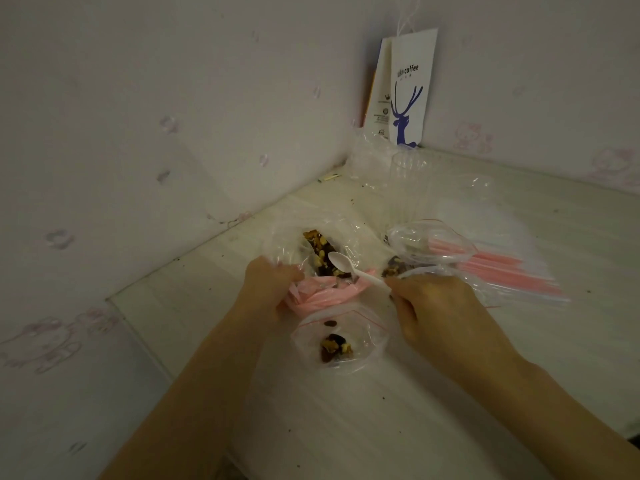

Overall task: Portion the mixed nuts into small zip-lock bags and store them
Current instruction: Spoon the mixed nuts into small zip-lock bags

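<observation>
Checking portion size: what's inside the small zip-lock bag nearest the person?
The zip-lock bag holds a small clump of mixed nuts and one loose dark piece near its zip. Nothing covers them.

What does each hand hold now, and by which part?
The left hand grips the big nut bag at its bunched pink rim. The right hand pinches the white spoon by the end of its handle.
</observation>
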